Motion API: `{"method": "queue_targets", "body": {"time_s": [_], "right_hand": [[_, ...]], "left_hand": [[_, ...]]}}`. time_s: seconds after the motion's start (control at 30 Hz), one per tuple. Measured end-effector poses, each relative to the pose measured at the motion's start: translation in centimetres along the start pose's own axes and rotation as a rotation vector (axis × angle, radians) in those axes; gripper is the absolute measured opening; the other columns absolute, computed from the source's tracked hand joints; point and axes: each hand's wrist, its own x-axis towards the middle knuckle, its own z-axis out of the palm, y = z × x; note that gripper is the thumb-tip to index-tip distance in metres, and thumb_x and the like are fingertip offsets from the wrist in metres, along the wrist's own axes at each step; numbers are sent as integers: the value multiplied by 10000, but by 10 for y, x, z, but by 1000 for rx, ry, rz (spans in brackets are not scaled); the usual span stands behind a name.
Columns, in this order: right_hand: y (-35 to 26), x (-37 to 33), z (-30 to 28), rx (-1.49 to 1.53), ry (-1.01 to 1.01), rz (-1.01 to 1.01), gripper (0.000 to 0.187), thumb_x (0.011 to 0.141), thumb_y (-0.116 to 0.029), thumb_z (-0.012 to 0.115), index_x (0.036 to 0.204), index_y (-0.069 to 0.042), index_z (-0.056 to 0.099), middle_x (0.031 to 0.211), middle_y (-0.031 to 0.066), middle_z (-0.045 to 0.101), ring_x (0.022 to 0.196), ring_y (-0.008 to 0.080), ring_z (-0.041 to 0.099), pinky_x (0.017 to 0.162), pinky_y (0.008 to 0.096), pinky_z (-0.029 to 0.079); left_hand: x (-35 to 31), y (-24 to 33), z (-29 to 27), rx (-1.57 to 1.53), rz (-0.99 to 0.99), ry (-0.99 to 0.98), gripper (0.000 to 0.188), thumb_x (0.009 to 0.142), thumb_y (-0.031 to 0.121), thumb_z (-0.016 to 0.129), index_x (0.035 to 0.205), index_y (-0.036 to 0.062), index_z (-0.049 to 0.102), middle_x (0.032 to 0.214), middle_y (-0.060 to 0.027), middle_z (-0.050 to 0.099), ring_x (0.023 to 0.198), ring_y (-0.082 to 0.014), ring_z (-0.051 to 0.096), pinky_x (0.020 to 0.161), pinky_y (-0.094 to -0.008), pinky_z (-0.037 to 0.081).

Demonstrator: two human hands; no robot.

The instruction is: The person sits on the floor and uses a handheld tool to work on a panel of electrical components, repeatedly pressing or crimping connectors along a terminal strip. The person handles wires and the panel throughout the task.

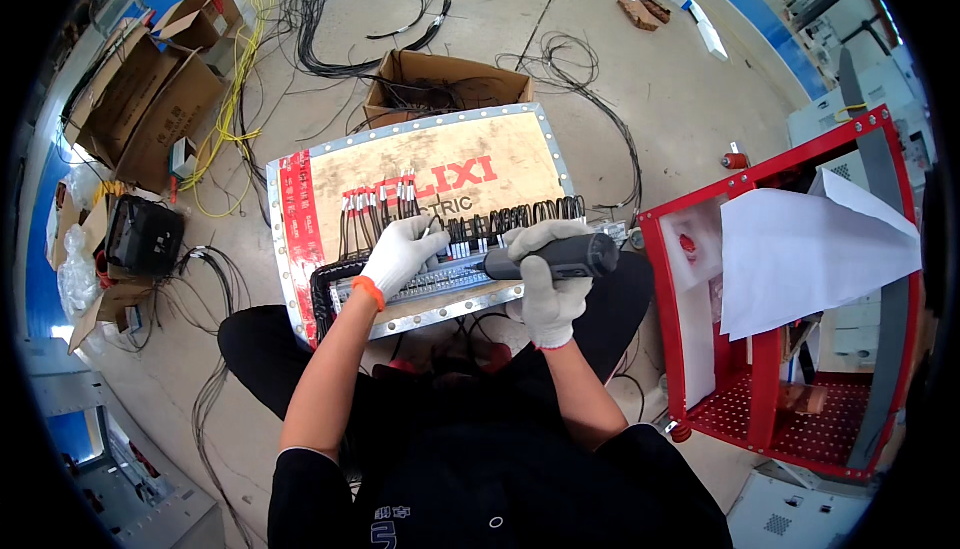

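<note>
Matt black plastic screwdriver (pixel 560 257), knit-cloth gloves (pixel 400 254)

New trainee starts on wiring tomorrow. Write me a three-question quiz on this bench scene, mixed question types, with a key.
1. True or false: the right hand grips a dark powered screwdriver lying roughly level, its tip pointing toward the person's left.
2. What does the left hand rest on?
A. the open cardboard box
B. the terminal strip with black wires
C. the red metal rack
3. Fill in: the wooden board carrying the strip has a ____ edge set with rivets.

Key
1. true
2. B
3. metal
</note>
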Motion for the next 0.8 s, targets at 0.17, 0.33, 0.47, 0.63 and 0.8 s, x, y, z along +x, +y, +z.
{"method": "queue_targets", "body": {"time_s": [0.17, 0.33, 0.47, 0.63, 0.8], "right_hand": [[7, -12, 6, -8, -20, 1, 424, 899, -64, 689, 1250, -31, 455, 937, 118, 626, 889, 234, 626, 921, 465, 535], [10, -19, 11, -7, -18, -59, 445, 894, -56, 702, 1263, -55, 453, 951, 119, 624, 886, 221, 626, 920, 477, 537], [15, -23, 11, 14, 10, -100, 453, 898, -67, 707, 1270, -68, 449, 981, 125, 616, 881, 219, 627, 909, 480, 538], [10, -24, 15, -57, -25, -123, 451, 892, -42, 702, 1267, -75, 453, 1002, 128, 607, 902, 232, 624, 915, 472, 538], [9, -36, 27, -139, -101, -249, 552, 844, 6, 738, 1288, -83, 421, 1045, 139, 596, 939, 261, 633, 930, 475, 542]], "left_hand": [[10, -9, 5, 3, 7, 44, 186, 922, 168, 683, 780, 58, 637, 626, 27, 565, 553, -51, 499, 534, -246, 401], [18, -18, 6, 92, 5, 87, 185, 912, 144, 691, 762, 50, 636, 637, 32, 573, 555, -51, 496, 528, -258, 406], [20, -21, 9, 198, 6, 146, 209, 863, 231, 708, 792, 39, 667, 649, -50, 622, 585, -130, 579, 597, -316, 472], [13, -17, 8, 79, 66, 114, 164, 896, 142, 698, 786, 43, 628, 670, 38, 563, 594, -55, 482, 572, -256, 418], [18, -30, 4, 167, 184, 144, 186, 887, 154, 710, 796, 20, 619, 711, 23, 572, 651, -71, 480, 622, -270, 430]]}}
